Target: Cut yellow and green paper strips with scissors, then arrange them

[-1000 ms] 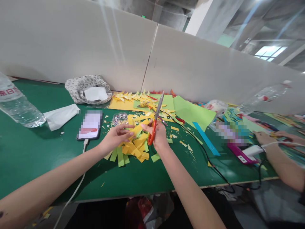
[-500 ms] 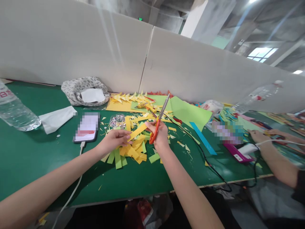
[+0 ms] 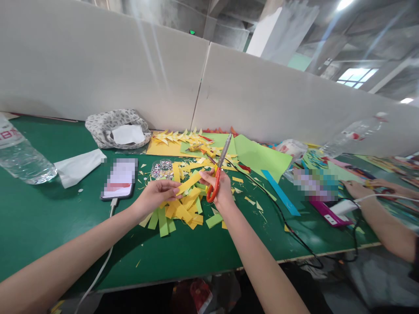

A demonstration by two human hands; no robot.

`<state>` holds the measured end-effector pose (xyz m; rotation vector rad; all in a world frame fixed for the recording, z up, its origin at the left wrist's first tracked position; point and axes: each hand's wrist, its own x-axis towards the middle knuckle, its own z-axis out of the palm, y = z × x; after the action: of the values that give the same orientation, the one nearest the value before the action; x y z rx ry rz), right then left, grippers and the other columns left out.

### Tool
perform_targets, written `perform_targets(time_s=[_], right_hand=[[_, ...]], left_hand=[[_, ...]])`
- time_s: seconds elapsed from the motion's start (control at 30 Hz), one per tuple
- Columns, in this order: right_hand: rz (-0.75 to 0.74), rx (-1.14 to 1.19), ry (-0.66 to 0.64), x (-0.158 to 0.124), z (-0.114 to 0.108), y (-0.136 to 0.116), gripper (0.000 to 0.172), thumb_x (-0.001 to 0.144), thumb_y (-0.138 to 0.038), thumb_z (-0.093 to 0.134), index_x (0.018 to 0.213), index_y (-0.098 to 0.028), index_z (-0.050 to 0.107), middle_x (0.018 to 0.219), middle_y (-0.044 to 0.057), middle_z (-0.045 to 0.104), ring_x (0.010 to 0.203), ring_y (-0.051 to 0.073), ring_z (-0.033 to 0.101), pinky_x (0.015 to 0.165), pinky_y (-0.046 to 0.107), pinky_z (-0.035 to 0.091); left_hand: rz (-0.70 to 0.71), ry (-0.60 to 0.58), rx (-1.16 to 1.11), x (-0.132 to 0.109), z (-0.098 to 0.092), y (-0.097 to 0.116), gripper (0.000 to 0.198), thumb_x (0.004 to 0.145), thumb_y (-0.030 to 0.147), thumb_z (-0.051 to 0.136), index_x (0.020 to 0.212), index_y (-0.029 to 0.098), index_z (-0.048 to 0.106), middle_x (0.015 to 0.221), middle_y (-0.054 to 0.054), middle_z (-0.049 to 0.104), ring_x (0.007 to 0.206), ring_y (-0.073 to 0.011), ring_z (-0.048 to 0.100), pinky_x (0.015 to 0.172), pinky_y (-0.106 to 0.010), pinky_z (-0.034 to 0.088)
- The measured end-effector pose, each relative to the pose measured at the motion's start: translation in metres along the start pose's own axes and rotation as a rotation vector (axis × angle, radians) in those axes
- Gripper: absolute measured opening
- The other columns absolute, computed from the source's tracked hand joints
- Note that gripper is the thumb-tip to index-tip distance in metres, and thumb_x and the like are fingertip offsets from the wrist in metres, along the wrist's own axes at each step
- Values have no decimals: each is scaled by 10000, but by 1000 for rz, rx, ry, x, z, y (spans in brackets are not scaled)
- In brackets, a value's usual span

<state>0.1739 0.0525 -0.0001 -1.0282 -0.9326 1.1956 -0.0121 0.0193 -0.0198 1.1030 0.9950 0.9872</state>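
A yellow paper strip (image 3: 188,183) is held aslant between two hands above a green tabletop (image 3: 59,226). Its lower end is pinched between the thumb and fingers of the left hand (image 3: 159,196); its upper end is gripped by the thumb and fingertips of the right hand (image 3: 222,188), in which orange-handled scissors (image 3: 218,171) are also carried, the blades pointed away toward a pale partition (image 3: 98,65). Below, the tabletop is covered by a loose heap of yellow and green paper strips (image 3: 183,211), ringed by small offcuts. Beyond the heap, a clear container of small shiny pieces (image 3: 162,169) is placed, and a yellow sheet (image 3: 160,149) is partly covered by a row of pointed yellow paper pieces (image 3: 178,137). A light green sheet (image 3: 262,159) is laid nearby, with a blue strip (image 3: 280,194) set beside a black cord (image 3: 278,209). To the left, a smartphone (image 3: 121,176), its screen obscured, is plugged into a white cable (image 3: 104,266); a patterned pouch (image 3: 96,126) and a tilted water bottle (image 3: 28,159) are seen farther out. At far right, a co-worker's hand (image 3: 356,190) is shown near a magenta power strip (image 3: 327,213); whether anything is gripped there cannot be told.
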Motion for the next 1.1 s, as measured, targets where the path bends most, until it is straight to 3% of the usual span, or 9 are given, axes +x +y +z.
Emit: perform_targets(time_s=[0.23, 0.57, 0.8, 1.1], right_hand=[[11, -44, -24, -1, 0, -3, 364, 455, -235, 770, 653, -185, 469, 661, -57, 539, 646, 120, 594, 675, 306, 530], [-13, -72, 19, -2, 2, -5, 391, 440, -245, 774, 678, -183, 469, 611, -57, 555, 581, 128, 581, 581, 287, 502], [-9, -63, 19, -1, 3, -11, 385, 423, -212, 779, 636, -182, 459, 600, -60, 546, 583, 125, 577, 582, 282, 512], [119, -201, -89, -8, -4, -12, 349, 433, -148, 769, 623, -180, 478, 554, -62, 560, 500, 122, 586, 564, 292, 536]], left_hand=[[9, 15, -18, 1, -1, 0, 202, 658, 280, 676, 852, 223, 671, 867, -52, 708, 798, -210, 668, 770, -345, 517], [-16, 29, 2, 0, 0, 4, 188, 676, 249, 664, 862, 224, 668, 845, -42, 703, 784, -171, 664, 743, -289, 513], [55, 38, -45, -2, 0, 11, 216, 693, 268, 657, 880, 195, 578, 739, -6, 670, 787, -169, 661, 797, -306, 481], [213, 224, 42, 2, -5, 16, 233, 700, 324, 636, 858, 197, 521, 736, -5, 650, 687, -148, 635, 607, -242, 459]])
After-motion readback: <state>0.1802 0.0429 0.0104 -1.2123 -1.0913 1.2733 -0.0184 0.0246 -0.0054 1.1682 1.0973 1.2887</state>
